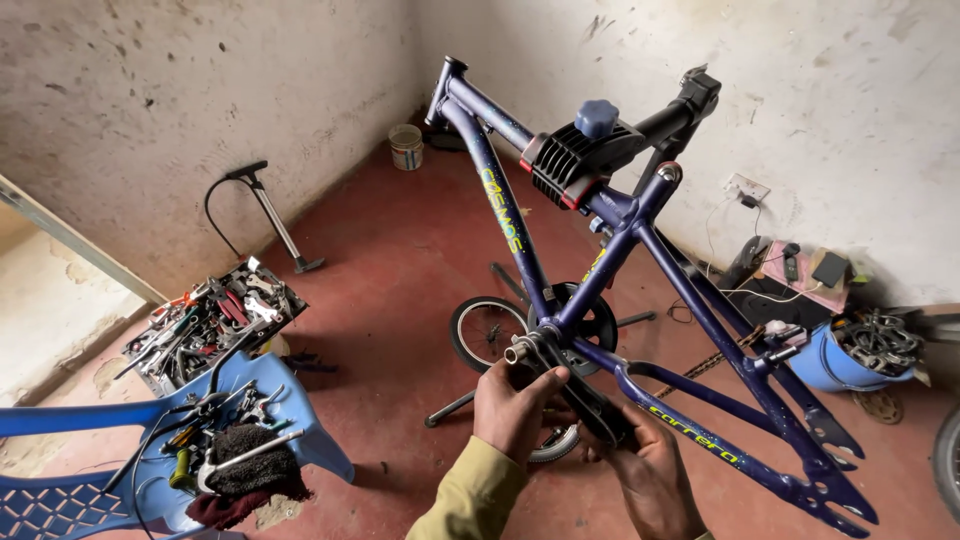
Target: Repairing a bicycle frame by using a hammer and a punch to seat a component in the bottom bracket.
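A dark blue bicycle frame [500, 200] hangs in the black clamp [580, 160] of a repair stand. My left hand [515, 410] grips the frame at the bottom bracket, where a silver axle end [517, 352] sticks out. My right hand [650, 470] holds a black crank arm [600, 410] just right of the bracket. The frame's rear dropouts [825, 480] point toward the lower right. Both wheels and the fork are off the frame.
A blue plastic chair [280, 390] at lower left carries tools, cables and a dark rag. Behind it sits a tray of tools [215, 320]. A floor pump [270, 215] leans on the wall. A small wheel [485, 330] lies on the red floor, a blue bucket [835, 360] at right.
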